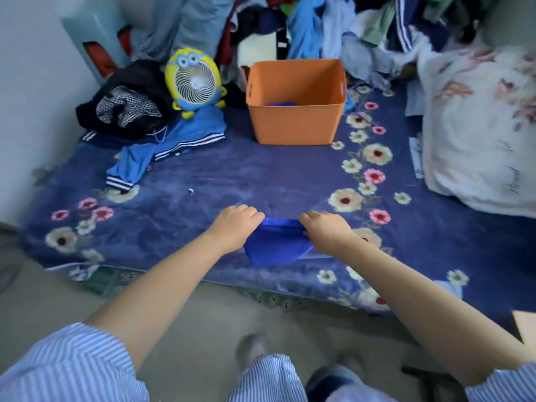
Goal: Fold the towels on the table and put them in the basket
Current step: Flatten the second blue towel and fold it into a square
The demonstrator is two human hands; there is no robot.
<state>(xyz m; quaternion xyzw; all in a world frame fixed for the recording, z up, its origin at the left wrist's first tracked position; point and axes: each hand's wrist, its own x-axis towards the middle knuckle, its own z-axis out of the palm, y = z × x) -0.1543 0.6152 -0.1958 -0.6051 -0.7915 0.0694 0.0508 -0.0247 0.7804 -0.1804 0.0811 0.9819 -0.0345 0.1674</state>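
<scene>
A small blue towel (274,246) hangs between my two hands above the near edge of the flowered blue blanket (203,181). My left hand (235,224) grips its upper left corner. Its upper right corner is gripped by my right hand (324,227). The towel's top edge is stretched taut and the rest droops in a folded bunch. Further back stands an orange basket (293,123), upright, with something blue (282,104) lying at its bottom.
A yellow cartoon fan (194,79) and a blue striped jacket (171,143) lie left of the basket, beside dark clothes (127,105). A flowered white pillow (478,126) fills the right side. Piled clothes (348,27) crowd the back.
</scene>
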